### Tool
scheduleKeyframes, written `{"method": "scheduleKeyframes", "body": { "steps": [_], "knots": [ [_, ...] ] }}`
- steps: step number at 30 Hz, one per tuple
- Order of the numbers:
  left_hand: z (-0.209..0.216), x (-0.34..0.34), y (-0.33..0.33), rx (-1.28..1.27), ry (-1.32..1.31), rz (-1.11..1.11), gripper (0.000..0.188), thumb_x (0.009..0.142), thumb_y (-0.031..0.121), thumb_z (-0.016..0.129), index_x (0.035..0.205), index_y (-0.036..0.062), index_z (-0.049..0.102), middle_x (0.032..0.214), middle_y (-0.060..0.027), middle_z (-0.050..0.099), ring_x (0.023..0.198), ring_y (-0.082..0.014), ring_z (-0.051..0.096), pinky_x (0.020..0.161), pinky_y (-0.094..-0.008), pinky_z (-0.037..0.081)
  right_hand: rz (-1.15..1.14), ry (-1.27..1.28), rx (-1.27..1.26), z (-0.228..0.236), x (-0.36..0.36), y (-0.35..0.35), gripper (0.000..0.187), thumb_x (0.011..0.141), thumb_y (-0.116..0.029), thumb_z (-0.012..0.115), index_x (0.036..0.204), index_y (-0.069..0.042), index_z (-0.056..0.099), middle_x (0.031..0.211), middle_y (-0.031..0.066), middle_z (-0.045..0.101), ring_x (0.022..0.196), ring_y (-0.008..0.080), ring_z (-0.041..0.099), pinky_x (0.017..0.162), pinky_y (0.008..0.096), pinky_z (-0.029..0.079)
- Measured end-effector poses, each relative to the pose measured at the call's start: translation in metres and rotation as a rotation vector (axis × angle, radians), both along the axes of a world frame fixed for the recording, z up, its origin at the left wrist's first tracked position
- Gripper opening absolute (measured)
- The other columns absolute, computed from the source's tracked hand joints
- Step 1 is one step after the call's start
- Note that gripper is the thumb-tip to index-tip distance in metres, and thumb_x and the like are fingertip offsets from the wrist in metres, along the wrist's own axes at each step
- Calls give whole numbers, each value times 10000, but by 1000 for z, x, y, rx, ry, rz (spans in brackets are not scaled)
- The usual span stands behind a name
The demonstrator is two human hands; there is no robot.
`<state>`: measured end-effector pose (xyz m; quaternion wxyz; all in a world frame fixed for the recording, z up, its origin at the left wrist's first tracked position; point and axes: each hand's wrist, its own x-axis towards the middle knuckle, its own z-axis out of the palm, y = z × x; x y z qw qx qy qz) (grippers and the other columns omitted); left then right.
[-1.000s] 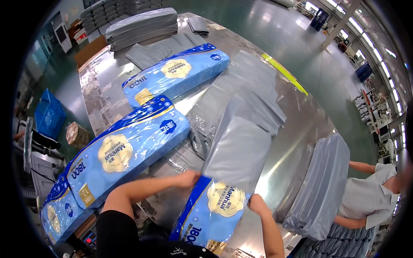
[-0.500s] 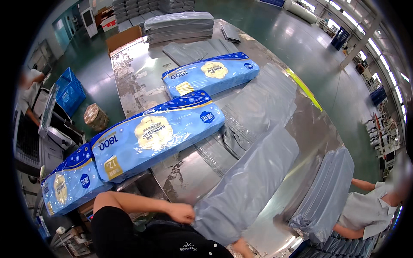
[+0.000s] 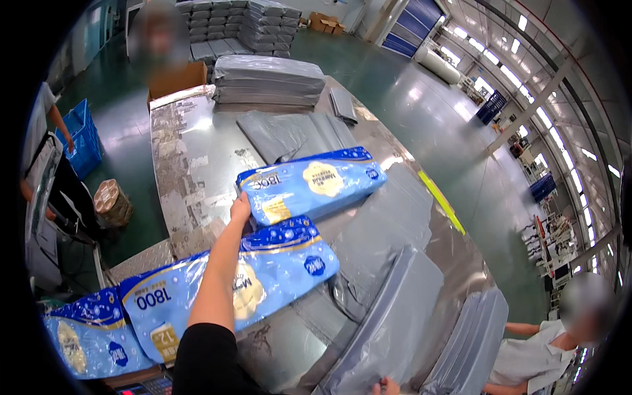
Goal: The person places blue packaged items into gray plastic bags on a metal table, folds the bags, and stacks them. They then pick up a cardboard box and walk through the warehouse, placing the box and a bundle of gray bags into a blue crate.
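Note:
A blue, plastic-wrapped tissue pack (image 3: 352,181) lies on the far side of the metal table. My left hand (image 3: 241,209) is at its left end, fingers curled against the wrapping. Under my outstretched forearm lies a second tissue pack (image 3: 191,299), partly covered by it. A third pack (image 3: 85,339) adjoins that one at the lower left. At the lower edge my right hand (image 3: 386,387), only partly visible, has its fingers closed at the near end of a filled grey plastic bag (image 3: 395,316). Flat grey bags (image 3: 378,220) lie between this bag and the far pack.
A co-worker (image 3: 540,349) at the right holds another filled grey bag (image 3: 467,342). More grey bags (image 3: 296,135) and a stacked grey bundle (image 3: 270,82) occupy the table's far end. Another person (image 3: 43,131) stands at left near a blue crate (image 3: 82,138).
My left hand has reached forward from beside the near grey bag to the far tissue pack. The view has tilted up. The co-worker's bag now stands closer to mine.

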<state>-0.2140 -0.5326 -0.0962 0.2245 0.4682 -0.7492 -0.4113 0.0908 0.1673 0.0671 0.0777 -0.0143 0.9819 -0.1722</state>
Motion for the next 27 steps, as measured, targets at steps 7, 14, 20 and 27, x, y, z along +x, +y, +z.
{"method": "scheduleKeyframes", "body": {
  "steps": [7, 14, 20, 27],
  "knots": [
    [29, -65, 3, -189, 119, -20, 428, 931, 266, 370, 824, -37, 653, 866, -277, 641, 856, -452, 613, 803, -515, 470, -15, 206, 383, 12, -16, -65, 381, 858, -325, 557, 990, 33, 561, 944, 272, 541, 886, 444, 506, 796, 536, 396],
    [49, 21, -198, -208, -156, 455, 421, 934, 321, 408, 792, -7, 630, 830, -218, 658, 835, -399, 644, 720, -494, 500, -18, 168, 273, 8, -19, -66, 321, 873, -276, 553, 981, 26, 560, 934, 271, 541, 888, 437, 507, 806, 531, 393],
    [100, 56, -126, -638, 82, -113, 304, 883, 123, 504, 1173, 103, 594, 933, -193, 603, 879, -390, 579, 765, -475, 470, -144, 64, 233, -2, -28, -62, 315, 848, -269, 570, 923, 35, 604, 856, 275, 580, 800, 455, 534, 741, 521, 427],
    [91, 34, -104, -769, -333, -245, 445, 810, 100, 546, 1253, 140, 563, 990, -153, 531, 880, -339, 559, 769, -439, 472, -154, 140, 330, -61, 1, -13, 426, 851, -395, 611, 1102, -50, 602, 931, 206, 621, 829, 358, 580, 854, 465, 445]
  ]
}}
